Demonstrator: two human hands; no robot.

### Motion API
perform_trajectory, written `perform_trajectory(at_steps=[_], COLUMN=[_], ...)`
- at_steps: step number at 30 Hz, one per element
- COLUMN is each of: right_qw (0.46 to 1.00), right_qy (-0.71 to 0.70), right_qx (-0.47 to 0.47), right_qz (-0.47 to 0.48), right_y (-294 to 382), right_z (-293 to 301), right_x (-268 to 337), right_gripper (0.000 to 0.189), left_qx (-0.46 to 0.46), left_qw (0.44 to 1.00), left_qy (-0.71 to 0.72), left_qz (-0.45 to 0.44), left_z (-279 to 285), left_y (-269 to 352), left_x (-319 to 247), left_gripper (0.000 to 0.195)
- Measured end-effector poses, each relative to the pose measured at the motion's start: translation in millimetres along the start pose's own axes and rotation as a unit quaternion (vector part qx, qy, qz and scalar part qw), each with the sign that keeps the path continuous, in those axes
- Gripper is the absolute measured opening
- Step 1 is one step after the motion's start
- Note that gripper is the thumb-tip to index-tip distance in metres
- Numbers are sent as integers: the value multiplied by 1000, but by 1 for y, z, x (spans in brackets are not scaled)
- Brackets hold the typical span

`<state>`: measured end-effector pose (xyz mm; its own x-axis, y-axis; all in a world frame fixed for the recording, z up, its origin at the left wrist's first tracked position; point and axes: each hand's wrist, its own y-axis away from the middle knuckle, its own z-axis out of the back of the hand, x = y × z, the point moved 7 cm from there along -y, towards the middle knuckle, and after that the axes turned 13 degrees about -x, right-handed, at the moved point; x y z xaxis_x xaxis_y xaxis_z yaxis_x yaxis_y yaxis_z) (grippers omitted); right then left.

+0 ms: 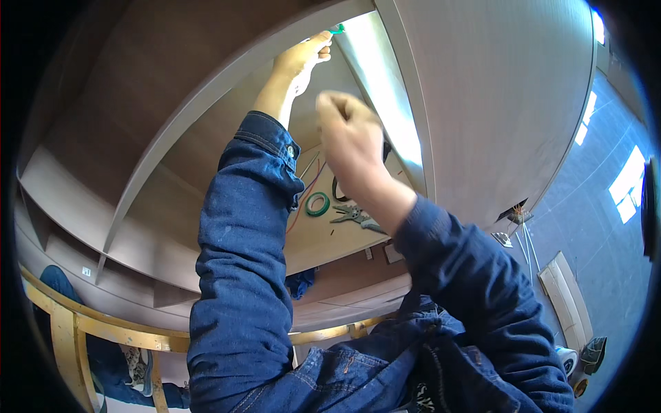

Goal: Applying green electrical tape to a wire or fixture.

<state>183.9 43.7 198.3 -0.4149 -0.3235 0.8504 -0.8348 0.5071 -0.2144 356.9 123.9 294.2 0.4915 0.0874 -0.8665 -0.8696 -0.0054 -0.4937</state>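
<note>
My left hand [304,57] reaches up inside a wooden cabinet, its fingertips closed on a small green piece [337,29], perhaps tape, beside a brightly lit strip. Lower and to the right, my right hand [351,129] is curled and slightly blurred; whether anything is between its fingers does not show. On the shelf board [310,248] below lie a roll of green tape [317,204], wire-stripping pliers [351,213] and a red wire [297,218]. A black loop is partly hidden behind my right wrist.
Cabinet partitions [155,137] curve around my arms, and a large panel [496,103] stands at the right. A yellow-painted wooden frame [129,333] runs below, with a shoe [138,369] near it. Wires hang from a panel opening [516,211]; cardboard [565,304] lies on the grey floor.
</note>
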Motion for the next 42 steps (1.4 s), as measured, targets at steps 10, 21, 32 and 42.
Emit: perform_trajectory(at_steps=[10,21,32,42], right_qw=[956,923,886,879], right_qy=[-194,-216,-337,-348], right_qx=[-165,-204,-197,-200], right_qz=[-148,-246,-251,-257], right_y=[-99,-130,-127,-122], right_z=[-56,-68,-65,-67], right_x=[4,-24,-25,-21], right_gripper=[35,27,12,14], left_qx=[-49,-69,-35,-126], left_qw=[978,970,980,962], left_qy=[-141,-174,-133,-164], left_qz=[-146,-152,-143,-179], left_z=[14,16,9,10], left_y=[-13,-21,-13,2], left_x=[-6,-8,-8,-9], left_gripper=[50,48,27,27])
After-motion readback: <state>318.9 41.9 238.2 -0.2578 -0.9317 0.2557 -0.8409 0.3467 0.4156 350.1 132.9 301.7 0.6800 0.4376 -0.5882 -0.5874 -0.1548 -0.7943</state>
